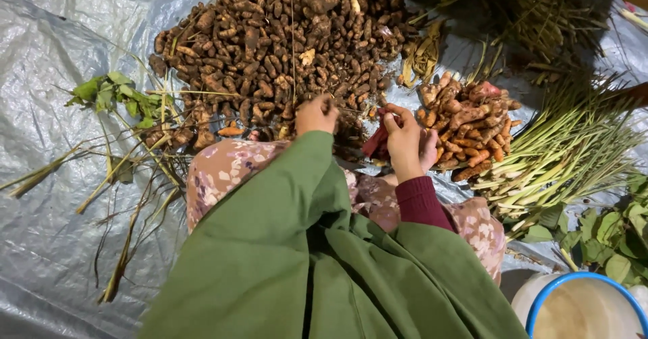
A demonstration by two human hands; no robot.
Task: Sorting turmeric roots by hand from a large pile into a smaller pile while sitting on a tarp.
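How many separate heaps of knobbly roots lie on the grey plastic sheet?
2: a big dark brown root heap ahead of the left hand, and a smaller orange root heap beside the right hand.

Dim, warm light falls from above, glare whitens the plastic sheet [47,55], and the top right corner sinks into shadow.

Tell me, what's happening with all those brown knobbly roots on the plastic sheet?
A person sits on a grey plastic sheet before a big heap of brown knobbly roots. The left hand touches the heap's near edge. The right hand holds a small dark red thing, too hidden to name. A smaller pile of cleaner orange roots lies to the right, with pale green cut stalks beyond.
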